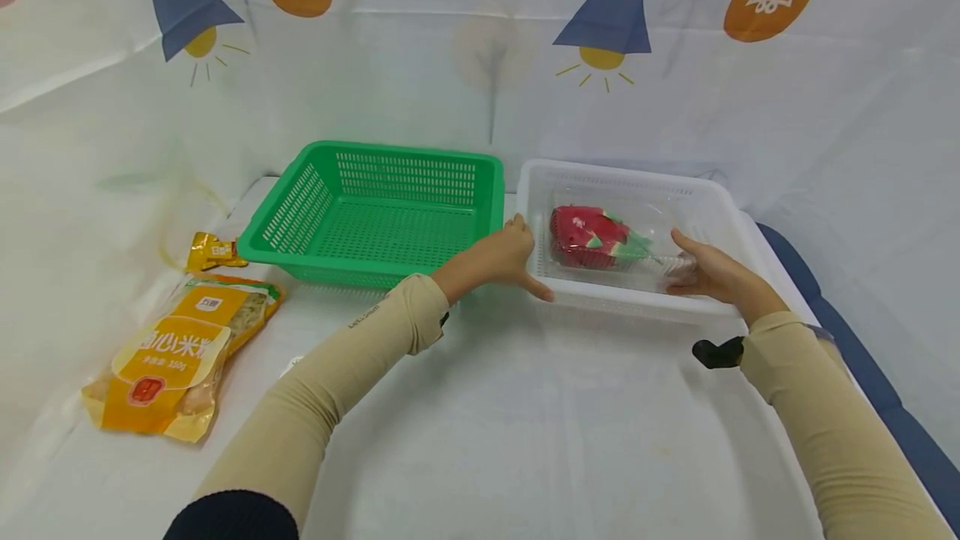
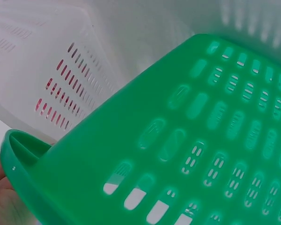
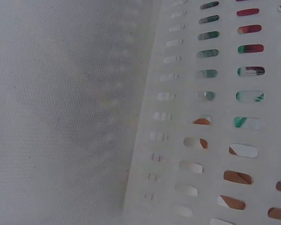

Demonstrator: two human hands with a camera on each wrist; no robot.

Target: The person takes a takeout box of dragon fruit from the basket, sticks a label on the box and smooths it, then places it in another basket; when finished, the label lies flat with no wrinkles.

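Red dragon fruit (image 1: 588, 235) in clear box (image 1: 651, 222), inside white basket (image 1: 615, 294) | right hand (image 1: 714, 275) pinches box's end; left hand (image 1: 501, 255) spread at basket's corner | risk, I'd guess — slick plastic slips, box tips

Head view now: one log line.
left hand: at left end of white basket; right hand: on right end of clear container; red-green item: inside container, in basket
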